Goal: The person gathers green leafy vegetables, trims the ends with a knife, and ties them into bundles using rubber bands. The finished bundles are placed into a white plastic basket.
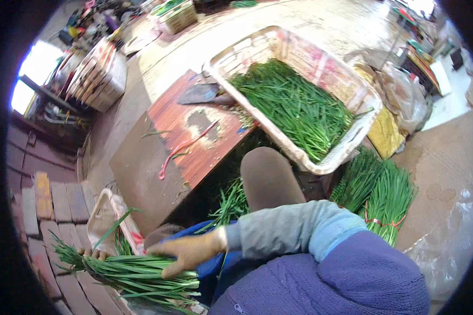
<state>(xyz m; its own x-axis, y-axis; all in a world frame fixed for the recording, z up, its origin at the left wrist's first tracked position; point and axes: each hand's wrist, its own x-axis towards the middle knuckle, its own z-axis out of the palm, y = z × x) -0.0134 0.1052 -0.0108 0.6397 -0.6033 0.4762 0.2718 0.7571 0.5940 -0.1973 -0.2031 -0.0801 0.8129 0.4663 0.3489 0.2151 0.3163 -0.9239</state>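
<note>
A thick bunch of green garlic chives (142, 271) lies low at the left, its pale cut ends toward the right. The fingers of my left hand (92, 254) curl around the leafy end; the rest of that hand is hidden behind the stalks. Across the top of the bunch rests my right hand (193, 250), slightly blurred, thumb spread apart from the fingers. Beneath and behind the bunch stands a white plastic crate (108, 212) with a few chives in it. More loose chives (230, 204) lie by my knee (272, 177).
A large white plastic basket (331, 167) of loose chives (291, 106) stands ahead. Beside it a wooden board (205, 157) carries a dark flat blade (199, 93) and a red tie (181, 146). Tied chive bundles (390, 197) rest at the right. Stacked crates (98, 78) stand far left.
</note>
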